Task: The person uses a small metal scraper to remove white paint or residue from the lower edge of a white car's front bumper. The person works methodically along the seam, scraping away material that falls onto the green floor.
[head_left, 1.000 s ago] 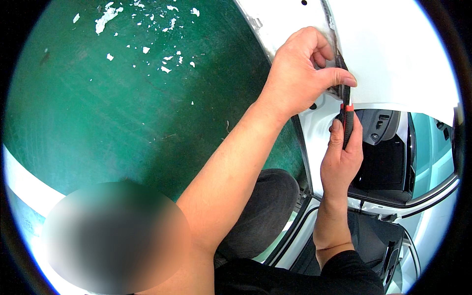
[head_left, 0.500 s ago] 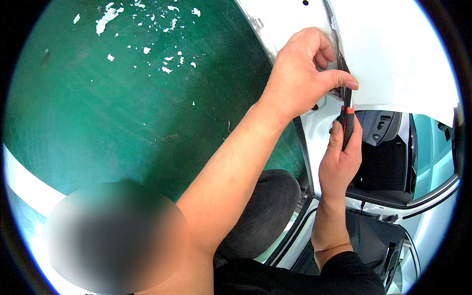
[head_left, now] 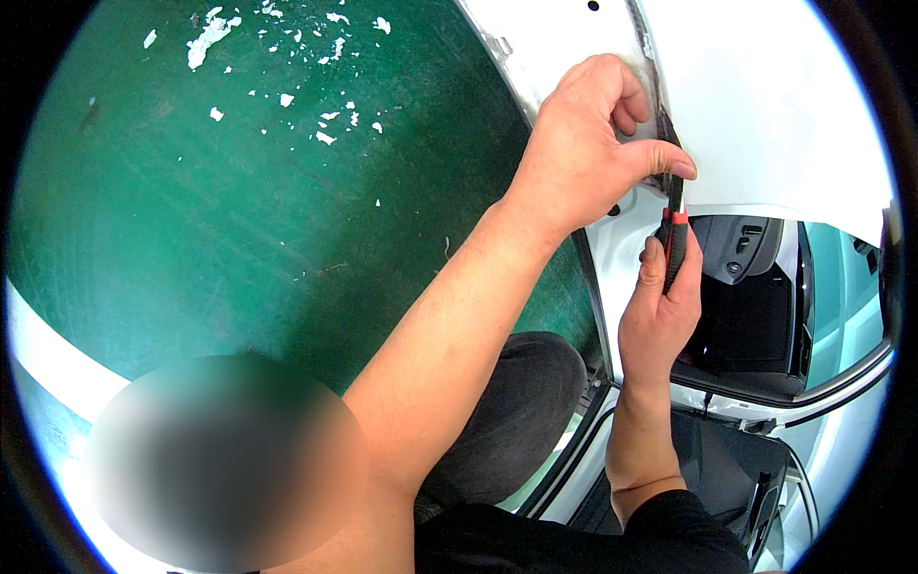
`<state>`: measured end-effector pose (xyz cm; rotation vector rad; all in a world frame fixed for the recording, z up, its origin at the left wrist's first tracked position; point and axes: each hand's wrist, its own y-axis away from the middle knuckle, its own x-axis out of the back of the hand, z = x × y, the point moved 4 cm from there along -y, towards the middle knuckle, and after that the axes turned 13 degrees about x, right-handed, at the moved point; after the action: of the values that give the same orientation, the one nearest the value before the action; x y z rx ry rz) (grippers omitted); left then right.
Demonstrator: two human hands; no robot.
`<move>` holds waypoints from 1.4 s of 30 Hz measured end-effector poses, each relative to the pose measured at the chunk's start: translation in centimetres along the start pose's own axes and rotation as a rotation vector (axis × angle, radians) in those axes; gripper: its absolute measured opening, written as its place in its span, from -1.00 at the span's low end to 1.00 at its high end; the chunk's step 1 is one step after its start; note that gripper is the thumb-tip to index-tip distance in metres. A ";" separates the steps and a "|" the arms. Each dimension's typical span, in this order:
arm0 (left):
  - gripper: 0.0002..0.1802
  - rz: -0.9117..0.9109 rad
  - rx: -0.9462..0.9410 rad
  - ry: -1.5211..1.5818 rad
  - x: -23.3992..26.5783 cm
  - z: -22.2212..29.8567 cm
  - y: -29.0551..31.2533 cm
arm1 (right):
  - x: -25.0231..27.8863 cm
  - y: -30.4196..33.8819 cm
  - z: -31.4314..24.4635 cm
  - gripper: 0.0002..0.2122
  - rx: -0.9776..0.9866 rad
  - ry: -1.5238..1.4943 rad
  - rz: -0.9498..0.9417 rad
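Two hands meet at a narrow hand tool. The right hand's (head_left: 662, 320) thumb and fingers are closed round the tool's red-and-black handles (head_left: 676, 249), its nose pointing away from the person. The left hand (head_left: 585, 143) has its thumb stretched across the dark front of the tool and its other fingers curled, with a gap between; the tip is partly hidden, so I cannot tell whether those fingers pinch anything. The tool lies along the near end of a dark seam (head_left: 644, 38) in a white car body, beside a broad white panel (head_left: 784, 105). Just right of the right hand is a window opening showing a dark interior (head_left: 741, 330). Left of the car, near the bare left forearm (head_left: 449, 316), are a dark-clothed knee (head_left: 521, 411) and a green floor (head_left: 220, 239), where white flakes (head_left: 208, 40) lie scattered well apart from the hands.
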<state>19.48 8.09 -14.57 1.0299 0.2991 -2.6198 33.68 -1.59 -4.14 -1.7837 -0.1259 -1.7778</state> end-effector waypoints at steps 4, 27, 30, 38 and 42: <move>-0.39 0.003 -0.008 -0.009 0.1 0.1 0.0 | 0.0 0.1 0.0 -0.66 0.013 0.023 -0.013; -0.30 0.052 -0.132 -0.148 0.5 0.7 0.3 | -0.5 0.9 0.8 -0.66 -0.035 -0.032 -0.023; -0.29 0.043 -0.140 -0.154 0.4 0.8 0.4 | -0.6 1.2 1.4 -0.66 -0.017 -0.019 0.015; -0.29 0.044 -0.180 -0.171 0.4 0.9 0.4 | -1.1 1.4 1.9 -0.66 0.009 -0.032 0.016; -0.29 0.041 -0.194 -0.181 0.3 1.0 0.5 | -1.4 1.7 2.3 -0.66 -0.004 -0.076 0.039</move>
<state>18.81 7.29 -14.13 0.7230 0.4733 -2.5642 36.36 -1.42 -5.89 -1.8449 -0.1171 -1.6845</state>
